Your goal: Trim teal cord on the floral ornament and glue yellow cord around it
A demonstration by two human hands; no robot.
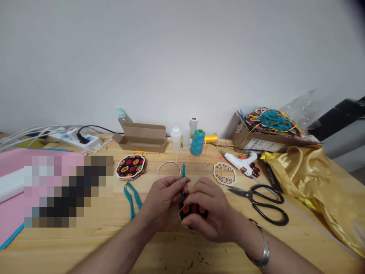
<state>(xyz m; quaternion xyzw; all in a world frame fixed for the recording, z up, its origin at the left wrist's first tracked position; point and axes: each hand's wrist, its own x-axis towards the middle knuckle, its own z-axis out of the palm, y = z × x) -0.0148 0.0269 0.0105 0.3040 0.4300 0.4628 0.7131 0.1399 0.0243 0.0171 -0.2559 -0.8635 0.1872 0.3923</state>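
Note:
My left hand (168, 194) pinches a bundle of teal thread (183, 171) between thumb and fingers, its end standing up above the fingertips. My right hand (212, 209) curls in from the right, its fingertips close against the lower part of the thread. Whatever lies between those fingers is hidden. Under the right hand is an ornament of black fabric with red and yellow pattern (194, 210), partly covered. A finished-looking ornament (130, 167) with a pale rim lies to the left, a teal tassel (132, 198) hanging from it. Just beyond my hands rests a thin wooden ring (169, 170).
Black-handled scissors (256, 199), a white glue gun (241, 163) and a wooden lattice frame (225, 173) lie right. Behind stand a teal thread cone (197, 142), a yellow spool (211, 139) and cardboard boxes (145, 142). Gold cloth (308, 179) covers the right side; a power strip (82, 140) sits left.

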